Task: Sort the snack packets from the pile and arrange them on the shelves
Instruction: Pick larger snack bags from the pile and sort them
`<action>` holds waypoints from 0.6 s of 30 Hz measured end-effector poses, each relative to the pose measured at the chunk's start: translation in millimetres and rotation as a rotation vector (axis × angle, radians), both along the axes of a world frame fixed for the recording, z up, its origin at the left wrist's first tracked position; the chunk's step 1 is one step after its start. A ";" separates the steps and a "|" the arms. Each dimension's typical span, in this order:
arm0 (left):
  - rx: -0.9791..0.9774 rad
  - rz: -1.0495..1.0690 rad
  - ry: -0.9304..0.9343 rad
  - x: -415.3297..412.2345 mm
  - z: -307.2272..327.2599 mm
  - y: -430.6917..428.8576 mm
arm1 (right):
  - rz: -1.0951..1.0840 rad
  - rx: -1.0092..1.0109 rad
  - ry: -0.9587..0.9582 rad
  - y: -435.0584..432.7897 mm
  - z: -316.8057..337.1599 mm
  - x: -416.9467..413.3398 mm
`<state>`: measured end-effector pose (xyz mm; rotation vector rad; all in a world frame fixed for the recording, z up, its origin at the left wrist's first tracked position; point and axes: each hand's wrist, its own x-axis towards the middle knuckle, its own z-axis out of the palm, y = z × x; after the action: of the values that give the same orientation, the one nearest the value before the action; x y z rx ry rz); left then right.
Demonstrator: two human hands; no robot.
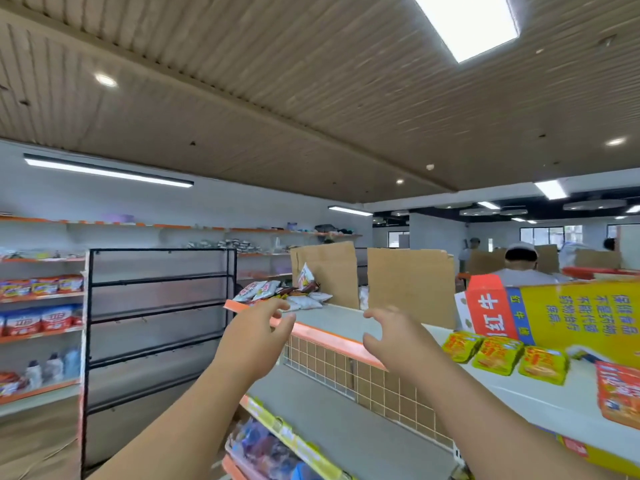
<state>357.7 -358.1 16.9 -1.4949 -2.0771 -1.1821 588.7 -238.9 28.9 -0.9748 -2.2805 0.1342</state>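
Note:
A pile of snack packets (pixel 284 292) in white, red and dark wrappers lies at the far end of the shelf unit's top (pixel 332 323), against a cardboard sheet. My left hand (pixel 256 332) and my right hand (pixel 393 336) are both raised over the near part of that top, short of the pile, with fingers loosely curled and nothing in them. Three yellow-green packets (pixel 498 355) lie in a row on the top to the right, and an orange-red packet (pixel 620 393) lies at the right edge.
A yellow and red carton (pixel 568 313) stands on the top at right. Cardboard sheets (pixel 408 282) stand behind the pile. An empty black rack (pixel 159 306) stands at left beside stocked wall shelves (pixel 41 306). Lower shelves (pixel 277 441) hold packets. People stand far right.

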 end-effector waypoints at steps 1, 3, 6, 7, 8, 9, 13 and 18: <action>-0.010 0.002 -0.001 -10.1 -0.3 0.9 | -0.004 0.003 -0.012 2.6 0.8 -9.0; -0.022 0.011 0.003 -28.1 0.5 4.0 | -0.009 0.003 -0.028 8.0 3.5 -26.5; -0.028 0.017 0.006 -50.2 1.7 12.8 | -0.003 0.006 -0.022 19.2 8.4 -50.8; -0.031 0.013 0.007 -55.9 1.5 16.7 | 0.002 0.007 -0.021 23.7 9.7 -58.3; -0.036 0.008 0.012 -61.1 0.8 20.7 | 0.008 0.008 -0.021 28.4 10.7 -65.8; -0.040 0.002 0.018 -65.9 0.2 25.0 | 0.014 0.006 -0.020 33.8 11.1 -73.3; -0.074 0.005 0.052 -87.7 -0.1 47.0 | 0.042 -0.016 0.006 62.0 8.9 -104.0; -0.130 0.042 0.071 -119.3 -5.8 78.5 | 0.085 -0.088 -0.005 106.6 -4.4 -143.4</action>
<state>238.4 -279.6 11.1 -1.5178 -2.1629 -0.9813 445.3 -132.3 24.5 -0.9229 -2.3386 0.2706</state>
